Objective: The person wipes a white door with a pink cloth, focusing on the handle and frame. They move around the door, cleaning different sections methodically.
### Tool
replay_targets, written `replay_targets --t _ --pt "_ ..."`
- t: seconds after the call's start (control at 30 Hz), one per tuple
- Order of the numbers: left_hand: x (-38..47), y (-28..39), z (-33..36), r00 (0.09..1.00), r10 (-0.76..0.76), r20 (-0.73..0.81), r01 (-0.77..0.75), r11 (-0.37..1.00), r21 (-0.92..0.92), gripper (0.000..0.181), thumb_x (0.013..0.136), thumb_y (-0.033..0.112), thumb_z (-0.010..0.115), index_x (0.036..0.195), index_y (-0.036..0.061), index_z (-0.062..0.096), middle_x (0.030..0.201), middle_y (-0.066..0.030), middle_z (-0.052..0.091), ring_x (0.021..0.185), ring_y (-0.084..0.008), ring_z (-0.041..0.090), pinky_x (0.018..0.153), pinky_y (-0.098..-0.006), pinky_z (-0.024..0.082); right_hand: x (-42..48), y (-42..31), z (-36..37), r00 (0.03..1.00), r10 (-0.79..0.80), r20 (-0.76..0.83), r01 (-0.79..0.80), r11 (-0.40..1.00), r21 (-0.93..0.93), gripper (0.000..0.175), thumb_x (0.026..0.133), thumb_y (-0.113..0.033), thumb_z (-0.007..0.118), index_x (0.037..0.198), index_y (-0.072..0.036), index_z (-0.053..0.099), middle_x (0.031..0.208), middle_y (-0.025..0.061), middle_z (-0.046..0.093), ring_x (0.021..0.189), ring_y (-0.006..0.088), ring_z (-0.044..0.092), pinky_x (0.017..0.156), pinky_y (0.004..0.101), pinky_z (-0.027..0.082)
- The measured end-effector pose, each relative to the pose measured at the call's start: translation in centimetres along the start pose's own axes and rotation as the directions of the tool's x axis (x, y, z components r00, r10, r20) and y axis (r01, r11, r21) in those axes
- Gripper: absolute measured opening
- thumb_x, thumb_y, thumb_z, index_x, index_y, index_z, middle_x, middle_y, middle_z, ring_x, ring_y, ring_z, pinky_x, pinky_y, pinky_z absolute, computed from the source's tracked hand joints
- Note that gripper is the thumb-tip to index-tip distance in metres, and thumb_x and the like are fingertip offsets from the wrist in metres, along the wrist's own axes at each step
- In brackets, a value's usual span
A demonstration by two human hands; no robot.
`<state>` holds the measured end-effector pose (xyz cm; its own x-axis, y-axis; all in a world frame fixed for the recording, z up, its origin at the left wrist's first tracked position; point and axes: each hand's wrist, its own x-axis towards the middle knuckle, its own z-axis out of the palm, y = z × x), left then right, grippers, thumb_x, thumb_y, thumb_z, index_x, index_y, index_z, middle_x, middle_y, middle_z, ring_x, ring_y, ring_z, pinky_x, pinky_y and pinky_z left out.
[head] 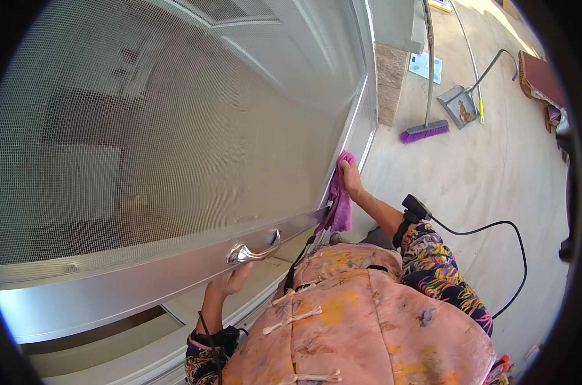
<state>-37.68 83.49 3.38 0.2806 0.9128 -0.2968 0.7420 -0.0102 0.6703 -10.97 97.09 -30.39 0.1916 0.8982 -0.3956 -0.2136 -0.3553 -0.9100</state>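
A metal-framed screen door with mesh fills the left and upper part of the view. On its stile sits a curved shiny metal handle. My left hand is at the stile's edge just below this handle, and its fingers are hidden behind the frame. Bunched in my right hand is a purple cloth, which rests along the lower rail of the door and hangs over the corner near the stile.
A broom with purple bristles, a grey dustpan holding some debris and a pale blue scale are on the concrete floor. A stone-faced pillar base stands beyond the door. A black cable loops from my right forearm.
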Motion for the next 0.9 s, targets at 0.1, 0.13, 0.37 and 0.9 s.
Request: replay_targets --t 0.1,0.13,0.37,0.9 --pt "1.4 4.1 0.9 0.991 0.096 -0.098 -0.077 0.981 0.179 0.025 0.088 0.02 0.066 0.104 0.0004 0.065 0.094 -0.0127 0.066 0.086 -0.0275 0.062 0.079 -0.0408 0.049 6.6 -1.0 -2.5 0.998 0.051 -0.046 -0.053 0.998 -0.046 0.037 0.09 -0.027 0.043 0.072 0.006 0.047 0.063 0.0181 0.042 0.063 0.0249 0.041 0.067 0.0454 0.038" --pt "1.7 5.0 1.0 0.996 -0.071 -0.05 0.078 0.984 0.163 0.027 0.088 0.021 0.067 0.105 0.0001 0.064 0.095 -0.0127 0.066 0.088 -0.0276 0.062 0.08 -0.041 0.049 9.2 -1.5 -3.1 0.997 0.021 -0.077 -0.027 0.997 -0.069 0.037 0.09 -0.027 0.043 0.072 0.006 0.049 0.062 0.0169 0.044 0.063 0.0247 0.041 0.066 0.0452 0.038" --pt "2.7 3.6 2.5 0.882 -0.461 -0.093 0.463 0.816 0.346 0.028 0.086 0.024 0.071 0.102 0.0012 0.065 0.094 -0.0156 0.066 0.085 -0.0297 0.063 0.077 -0.0417 0.05 28.3 -5.3 -7.8 0.962 -0.213 -0.172 0.15 0.936 -0.317 0.045 0.091 -0.032 0.044 0.085 0.009 0.06 0.095 0.0305 0.06 0.092 0.0435 0.053 0.089 0.0495 0.039" --pt "-0.7 0.9 1.9 0.873 -0.488 -0.029 0.461 0.803 0.378 0.023 0.089 0.022 0.064 0.101 0.002 0.065 0.092 -0.0179 0.065 0.086 -0.0358 0.062 0.077 -0.0447 0.049 24.4 -5.7 -3.8 0.947 0.118 -0.297 -0.067 0.982 0.175 0.032 0.09 -0.028 0.052 0.078 0.001 0.054 0.09 0.0088 0.054 0.078 0.0203 0.049 0.072 0.0386 0.04"
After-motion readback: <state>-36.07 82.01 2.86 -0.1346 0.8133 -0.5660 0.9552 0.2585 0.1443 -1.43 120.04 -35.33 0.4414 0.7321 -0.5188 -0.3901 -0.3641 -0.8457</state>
